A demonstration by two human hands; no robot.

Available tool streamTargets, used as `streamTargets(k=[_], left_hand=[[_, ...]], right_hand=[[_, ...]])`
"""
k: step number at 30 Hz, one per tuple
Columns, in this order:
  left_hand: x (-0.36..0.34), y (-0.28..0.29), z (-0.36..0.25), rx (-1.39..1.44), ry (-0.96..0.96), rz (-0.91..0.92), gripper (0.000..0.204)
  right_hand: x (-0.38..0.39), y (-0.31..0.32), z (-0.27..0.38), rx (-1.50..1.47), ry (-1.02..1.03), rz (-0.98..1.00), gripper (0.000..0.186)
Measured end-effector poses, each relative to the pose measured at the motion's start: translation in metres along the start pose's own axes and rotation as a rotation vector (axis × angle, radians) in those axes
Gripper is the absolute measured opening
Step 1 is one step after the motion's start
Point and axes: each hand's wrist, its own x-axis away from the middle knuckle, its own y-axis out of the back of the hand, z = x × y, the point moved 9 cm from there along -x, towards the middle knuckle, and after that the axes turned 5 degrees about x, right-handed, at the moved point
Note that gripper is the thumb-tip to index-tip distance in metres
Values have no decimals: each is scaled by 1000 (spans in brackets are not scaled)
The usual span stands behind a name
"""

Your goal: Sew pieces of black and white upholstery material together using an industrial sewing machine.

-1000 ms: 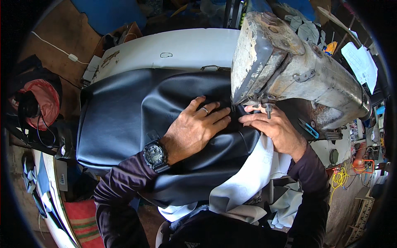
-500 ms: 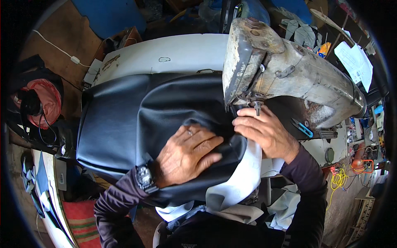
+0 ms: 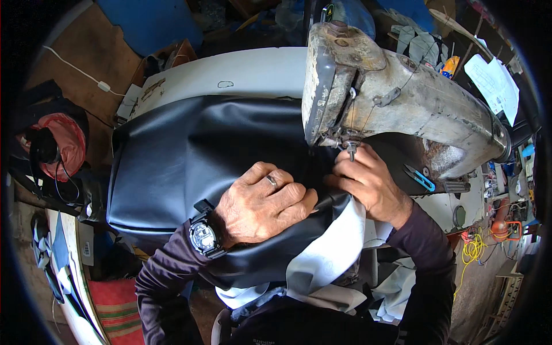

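A large piece of black leatherette [image 3: 155, 167] with a pale underside [image 3: 330, 253] drapes over the sewing machine table. My left hand [image 3: 267, 204], with a ring and a wristwatch [image 3: 205, 237], is closed on a fold of it, fingers curled under. Close to the presser area of a worn grey sewing machine [image 3: 397, 98], my right hand [image 3: 368, 187] grips the leatherette's edge where the pale backing turns up. The machine's head hides the needle, and the right fingertips are partly covered by the machine's metal parts and folds.
Blue thread snips [image 3: 420, 178] lie on the machine bed to the right of my right hand. The white tabletop [image 3: 259, 72] shows behind the leatherette. A bag with red lining [image 3: 66, 141] is at the left, and a coiled yellow cord [image 3: 472, 250] at the right.
My left hand has gone from flatter, blurred fingers to a curled grip on the leatherette. The folds under it have shifted, and my right fingers have drawn in closer to the machine.
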Motion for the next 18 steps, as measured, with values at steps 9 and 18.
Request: streamTargets(k=[9,18], left_hand=[[-19,-13,-3,5,-298,-179,30],[4,-15,7,192,-155,-19,31]], right_hand=[[10,-7,-31,-423,-56,-66,35],[2,-23,-5,-200,-2,95,30]])
